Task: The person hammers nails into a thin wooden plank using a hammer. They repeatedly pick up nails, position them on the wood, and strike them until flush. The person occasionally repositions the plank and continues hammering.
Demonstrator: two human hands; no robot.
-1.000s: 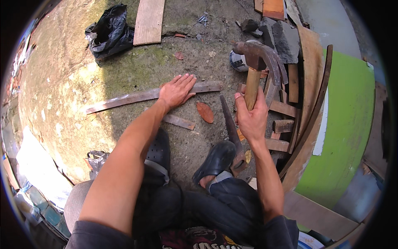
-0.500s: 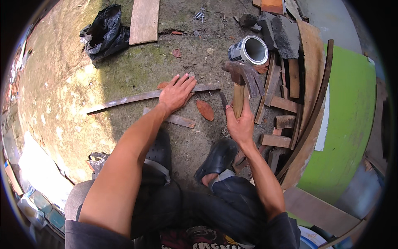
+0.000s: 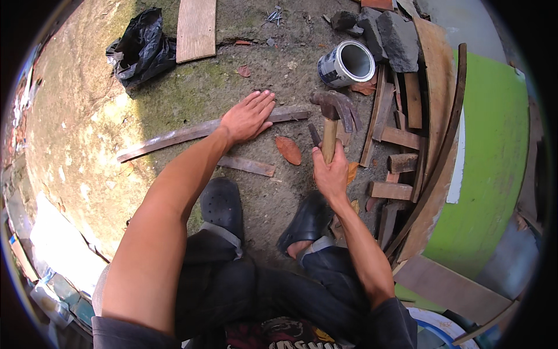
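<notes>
Hands, 2, bare, apart from each other.

Left hand (image 3: 247,118): 1, palm down, fingers extended, laid flat across the long wooden strip.
Right hand (image 3: 330,171): 1, fingers wrapped around the hammer's handle.

Long wooden strip (image 3: 174,139): 1, narrow, on the ground beneath the left hand, its ends showing to either side of that hand.
Hammer (image 3: 329,139): 1, claw type, wooden handle, rusty head; in the right hand, head beyond the fingers, claw to the right.
Dark blade (image 3: 314,135): 1, just left of the hammer's handle, mostly hidden by the right hand.
Short wooden strip (image 3: 250,166): 1, nearer the body than the left hand.
Brown leaf (image 3: 288,150): 1, between the hands.
Metal can (image 3: 332,70): 1, beyond the right hand, mouth visible.
Wood offcuts (image 3: 401,138): several, heaped right of the right hand.
Nails (image 3: 274,17): small cluster, far beyond the left hand.
Black plastic bag (image 3: 142,52): 1, crumpled, beyond and left of the left hand.
</notes>
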